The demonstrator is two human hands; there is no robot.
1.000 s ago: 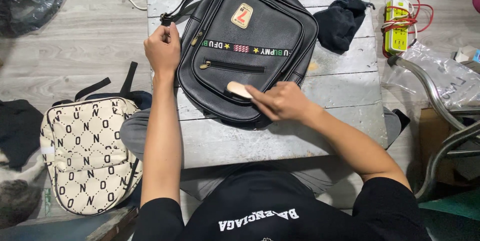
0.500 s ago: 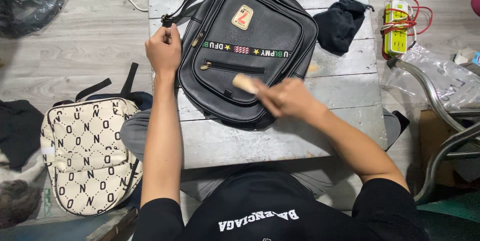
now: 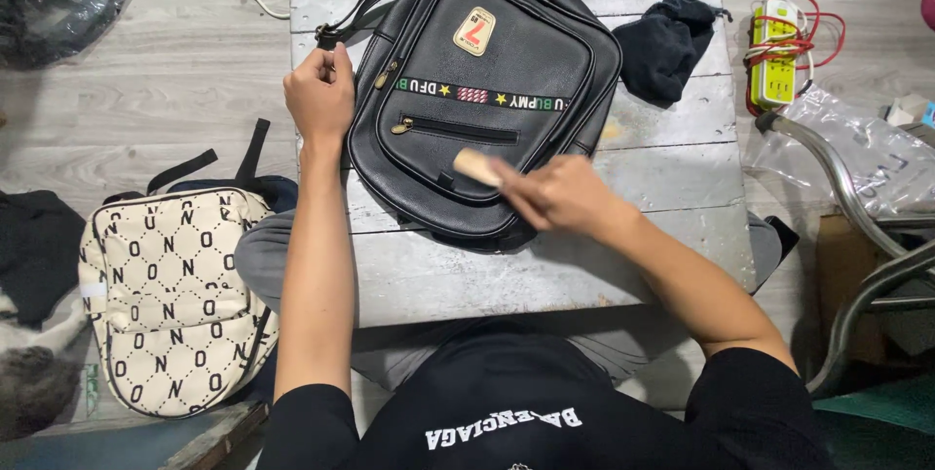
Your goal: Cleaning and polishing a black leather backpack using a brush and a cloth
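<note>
A black leather-look backpack [image 3: 482, 100] lies flat, front face up, on a small grey wooden worktop [image 3: 672, 149], and everything else is best placed from it. The left hand [image 3: 319, 95] is closed on the bag's upper left edge, beside the strap ring, fingers curled tight around it to pin the bag down. The right hand [image 3: 560, 195] sits over the bag's lower right corner, fingers clamped on a small tan block [image 3: 477, 166] — it could be a brush or a sponge, the blur hides which — whose free end presses on the front pocket just below the zip.

The step in hand looks like rubbing or cleaning the bag's front panel, with the stroke now on the lower pocket. The next pass would, by my judgement, call for steady downward pressure from the right hand while the left holds firm, and for keeping the block flat so that it clears the zip pull and the stitched ribbon above it.

To the right of the bag lies a dark cloth pouch [image 3: 667, 41] on the same worktop; further right, on the floor, a yellow-green power strip [image 3: 776, 51] with red cable. Left of the bag and lower, on the floor, rests a cream patterned backpack [image 3: 170, 300].
</note>
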